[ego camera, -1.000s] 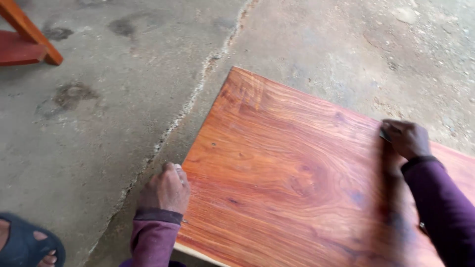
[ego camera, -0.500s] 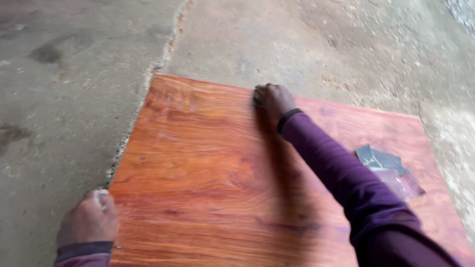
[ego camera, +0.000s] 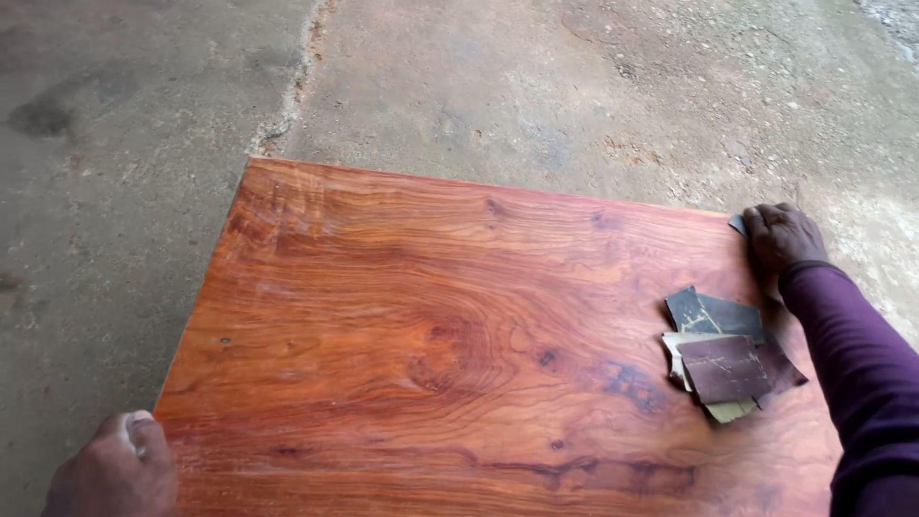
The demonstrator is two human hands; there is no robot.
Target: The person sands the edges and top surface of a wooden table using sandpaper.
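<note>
A reddish-brown wooden board [ego camera: 431,325] with strong grain lies flat over a concrete floor. My right hand [ego camera: 780,237], in a purple sleeve, presses a small dark piece of sandpaper [ego camera: 738,225] against the board's far right corner. My left hand [ego camera: 115,469] grips the board's near left corner, fingers curled over the edge. A small pile of worn sandpaper sheets [ego camera: 726,356], dark and brownish, lies on the board just in front of my right forearm.
Grey concrete floor [ego camera: 536,86] surrounds the board, with a crack [ego camera: 292,86] running from the top toward the board's far left corner and dark stains at the left.
My right hand has slid along the far edge from the board's middle to its right corner. The view shifted right, bringing the whole sandpaper pile into sight.
</note>
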